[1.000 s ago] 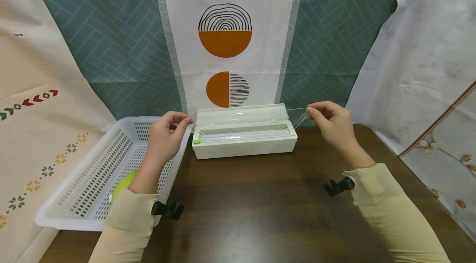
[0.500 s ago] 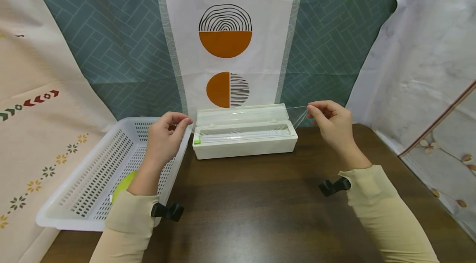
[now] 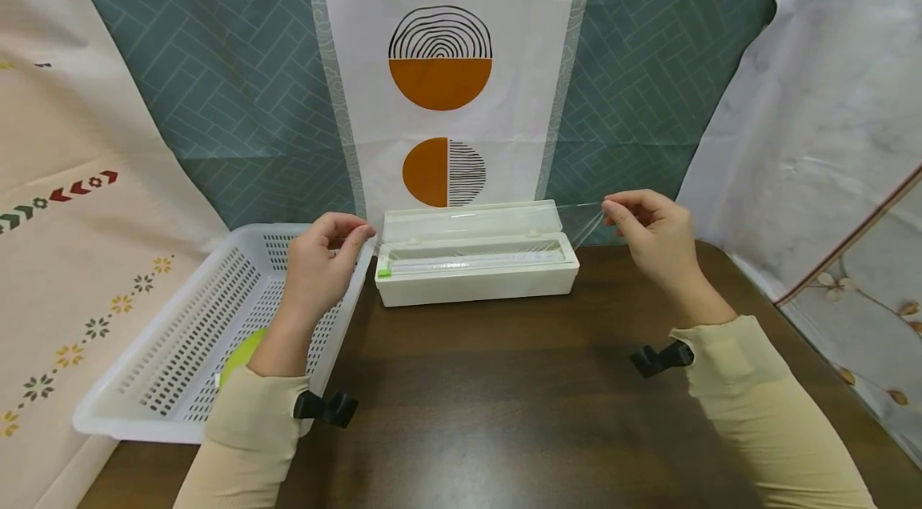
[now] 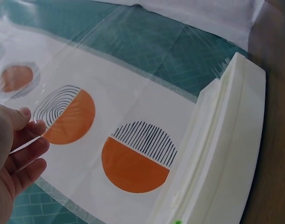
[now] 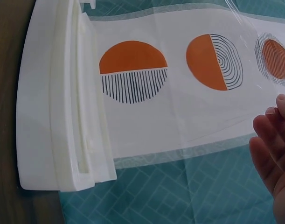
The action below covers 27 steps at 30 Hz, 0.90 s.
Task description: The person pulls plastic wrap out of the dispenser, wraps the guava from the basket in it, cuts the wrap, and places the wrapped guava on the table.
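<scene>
A clear sheet of cling film (image 3: pixel 589 226) stretches up from a white cling film dispenser (image 3: pixel 475 286) on the table. Its lid (image 3: pixel 471 224) is raised at the back, and a green slider (image 3: pixel 385 274) shows at its left end. My left hand (image 3: pixel 317 269) pinches the film's left corner between thumb and forefinger, above the basket's edge. At the other corner, my right hand (image 3: pixel 657 241) pinches the film beyond the box's right end. In the wrist views, the left hand (image 4: pixel 18 158) and right hand (image 5: pixel 277 149) both have their lower fingers loosely bent.
A white perforated plastic basket (image 3: pixel 94 411) stands on the left of the table, with a yellow-green object (image 3: pixel 241 350) inside, partly hidden by the left forearm. A brown wooden table (image 3: pixel 475 389) lies in front. Patterned cloth (image 3: pixel 648 53) hangs close behind the dispenser.
My right hand has shifted slightly up and to the right with its corner of the film. The left hand keeps nearly the same place, and the dispenser stays put.
</scene>
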### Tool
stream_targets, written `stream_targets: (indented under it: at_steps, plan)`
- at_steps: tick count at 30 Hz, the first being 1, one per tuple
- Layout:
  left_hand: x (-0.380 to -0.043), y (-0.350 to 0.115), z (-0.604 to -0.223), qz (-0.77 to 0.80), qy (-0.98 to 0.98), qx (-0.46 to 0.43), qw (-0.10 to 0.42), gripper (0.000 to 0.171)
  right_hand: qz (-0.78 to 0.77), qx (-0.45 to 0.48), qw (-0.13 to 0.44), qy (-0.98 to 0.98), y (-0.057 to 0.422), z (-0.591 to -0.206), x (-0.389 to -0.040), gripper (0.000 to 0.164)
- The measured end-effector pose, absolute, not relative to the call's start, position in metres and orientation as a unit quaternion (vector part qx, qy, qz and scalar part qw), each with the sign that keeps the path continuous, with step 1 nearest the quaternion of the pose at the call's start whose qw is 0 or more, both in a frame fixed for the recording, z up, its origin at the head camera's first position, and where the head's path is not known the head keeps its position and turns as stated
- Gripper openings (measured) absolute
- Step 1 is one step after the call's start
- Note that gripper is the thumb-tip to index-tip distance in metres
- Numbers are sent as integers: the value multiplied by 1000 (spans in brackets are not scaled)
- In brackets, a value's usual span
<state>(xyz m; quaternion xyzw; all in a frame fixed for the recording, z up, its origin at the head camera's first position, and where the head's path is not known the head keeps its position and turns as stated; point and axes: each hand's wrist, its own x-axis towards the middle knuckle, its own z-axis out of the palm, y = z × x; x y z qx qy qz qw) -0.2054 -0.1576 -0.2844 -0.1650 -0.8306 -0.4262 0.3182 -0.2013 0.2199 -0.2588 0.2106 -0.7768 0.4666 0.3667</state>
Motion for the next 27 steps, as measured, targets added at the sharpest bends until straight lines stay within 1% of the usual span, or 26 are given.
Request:
stream_targets:
  at_steps: [7,15,27]
  plan:
    - [-204,-156,-282,-430,-826,-165,325,11,447,212,379,-782,222,-256,-201,6]
    - [-202,-155,-282,-441,-818,-162,333,11,450,209,387,-777,237,-271,-218,8]
    - [-197,-154,-280,-445,-812,-160,344,9,477,222,392,-755,238,-273,-214,10]
